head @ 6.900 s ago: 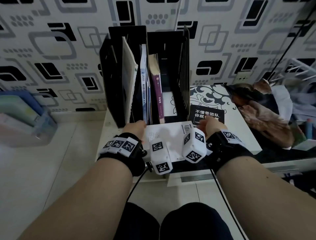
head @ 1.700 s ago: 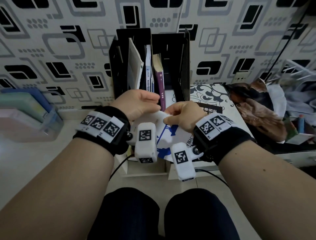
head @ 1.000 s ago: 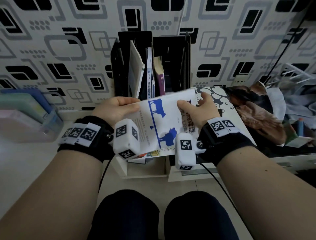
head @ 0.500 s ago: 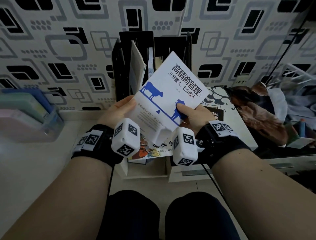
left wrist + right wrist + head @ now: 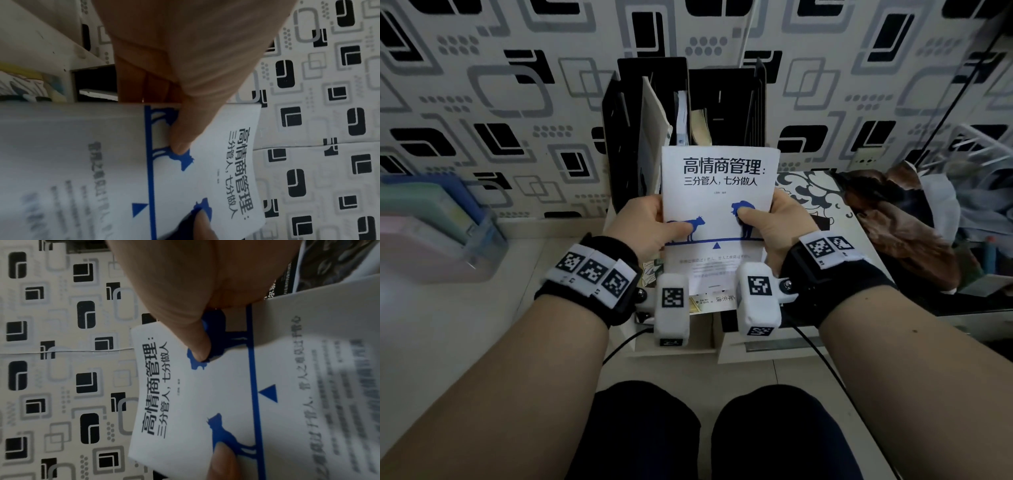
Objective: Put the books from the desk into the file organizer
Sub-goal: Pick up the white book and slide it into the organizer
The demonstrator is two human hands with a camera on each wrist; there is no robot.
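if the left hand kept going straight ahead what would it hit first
Probably the black file organizer: the left hand, holding the white book, points at its front left edge. Depth is unclear.

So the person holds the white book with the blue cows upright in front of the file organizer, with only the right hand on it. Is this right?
Not quite: both hands hold it. The left hand grips the left edge of the white book and the right hand the right edge, thumbs on the cover, as the head view shows. The rest is right: it stands upright before the file organizer.

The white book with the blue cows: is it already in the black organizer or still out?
Out. Both hands, left hand and right hand, hold the white book upright in front of the file organizer.
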